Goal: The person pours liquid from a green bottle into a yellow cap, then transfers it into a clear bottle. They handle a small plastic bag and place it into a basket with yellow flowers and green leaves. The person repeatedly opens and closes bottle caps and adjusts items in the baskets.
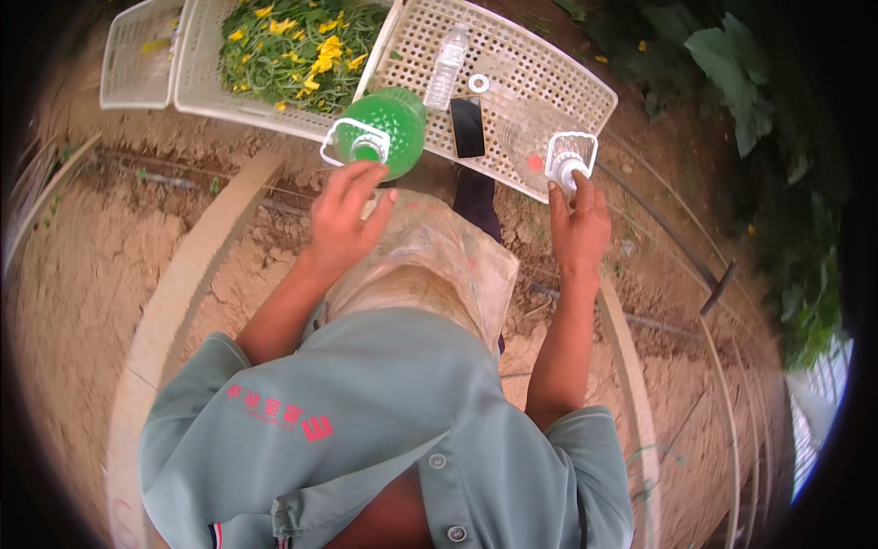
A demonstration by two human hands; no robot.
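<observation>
My right hand (582, 223) has its thumb and fingertips at the white neck or cap of a large clear plastic jug (528, 130) with a white handle, which lies tilted on an upturned perforated crate (583, 82). My left hand (348, 209) is spread beside the uncapped mouth of a jug of green liquid (401, 130), its fingertips close to the rim; whether they touch cannot be told. On the crate between the jugs are a smartphone (468, 127), a white ring-shaped cap (479, 83) and a small clear plastic bottle (448, 62).
A white crate (260, 122) of green stems and yellow flowers stands at the upper left, with a smaller crate (137, 103) beyond it. Curved pale beams (206, 264) cross the bare soil. Leafy plants (737, 75) grow at the right, near a dark rod (651, 213).
</observation>
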